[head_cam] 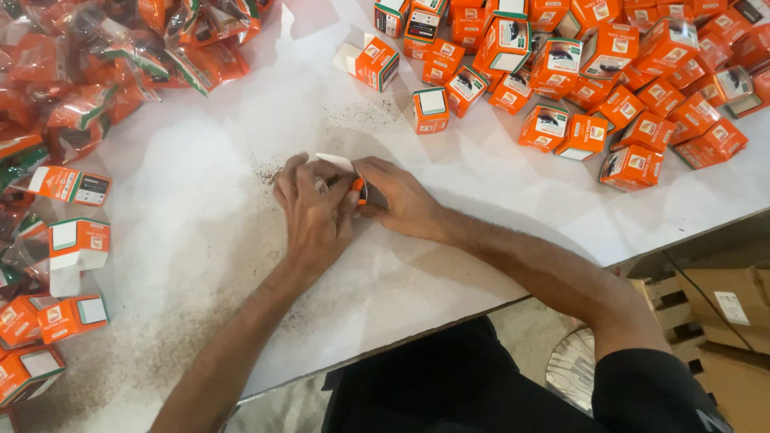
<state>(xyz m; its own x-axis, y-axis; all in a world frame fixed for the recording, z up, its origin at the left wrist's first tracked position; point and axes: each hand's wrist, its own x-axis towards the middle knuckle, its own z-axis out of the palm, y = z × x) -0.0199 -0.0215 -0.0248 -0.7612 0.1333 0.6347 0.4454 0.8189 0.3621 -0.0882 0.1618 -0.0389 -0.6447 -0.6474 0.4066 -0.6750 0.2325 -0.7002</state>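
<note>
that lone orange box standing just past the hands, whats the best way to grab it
Take the lone orange box by its two side walls, coming straight down from above. It stands upright with its pale top panel facing up, and bare white table shows all around it, so fingers probably fit on either side. The right hand is nearer it than the left hand; both are busy on a small box.

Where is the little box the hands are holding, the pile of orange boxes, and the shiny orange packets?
small box (337,163), head view: its white flap above the fingers.
pile of orange boxes (609,80), head view: middle of the heap.
shiny orange packets (96,72), head view: middle of the pile.
</note>
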